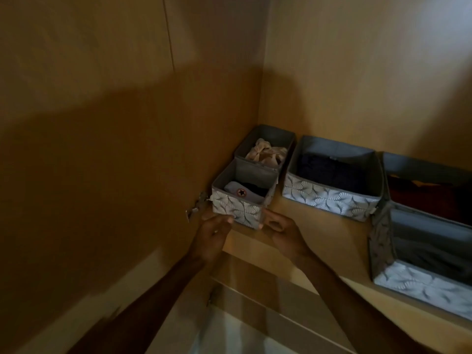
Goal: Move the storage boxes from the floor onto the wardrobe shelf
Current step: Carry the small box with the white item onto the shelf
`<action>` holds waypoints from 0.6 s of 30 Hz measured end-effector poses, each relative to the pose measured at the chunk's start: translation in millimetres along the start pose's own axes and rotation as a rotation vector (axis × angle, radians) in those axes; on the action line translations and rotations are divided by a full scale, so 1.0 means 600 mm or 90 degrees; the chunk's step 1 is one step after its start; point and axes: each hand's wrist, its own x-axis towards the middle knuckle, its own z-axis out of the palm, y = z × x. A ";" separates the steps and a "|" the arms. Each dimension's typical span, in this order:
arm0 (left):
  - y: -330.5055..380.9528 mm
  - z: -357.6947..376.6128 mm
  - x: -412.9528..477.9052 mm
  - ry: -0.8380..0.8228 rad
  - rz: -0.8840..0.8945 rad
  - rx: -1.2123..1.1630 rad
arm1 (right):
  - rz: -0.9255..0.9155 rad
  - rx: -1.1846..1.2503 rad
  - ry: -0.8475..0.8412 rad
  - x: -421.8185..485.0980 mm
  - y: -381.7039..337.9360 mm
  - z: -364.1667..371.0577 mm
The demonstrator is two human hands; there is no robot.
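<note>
The right edge cut off two boxes (434, 251). Whether the left hand (213, 232) and right hand (279, 229) gripped the small box (240, 208) was unclear. Both forearms were blurred.

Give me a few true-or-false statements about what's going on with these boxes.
1. Both hands, left hand and right hand, are at the front of the small box. True.
2. That small box is empty. False: it holds folded clothes, one piece with a star badge.
3. The box behind it holds beige cloth. True.
4. The boxes sit on the floor. False: they are on the wooden shelf.
5. The middle box holds dark clothes. True.
</note>
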 end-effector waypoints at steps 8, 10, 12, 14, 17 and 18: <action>-0.021 0.043 -0.094 0.068 -0.124 -0.207 | 0.045 -0.004 0.126 -0.156 0.049 -0.022; -0.034 0.058 -0.126 0.054 -0.132 -0.211 | 0.073 -0.003 0.159 -0.201 0.071 -0.027; -0.043 0.073 -0.159 0.033 -0.139 -0.208 | 0.086 0.013 0.156 -0.243 0.087 -0.033; -0.044 0.091 -0.206 0.014 -0.132 -0.191 | 0.085 0.005 0.144 -0.296 0.100 -0.042; -0.049 0.108 -0.270 0.002 -0.121 -0.152 | 0.070 -0.008 0.151 -0.359 0.116 -0.055; -0.045 0.113 -0.300 0.000 -0.119 -0.132 | 0.070 -0.004 0.150 -0.386 0.118 -0.058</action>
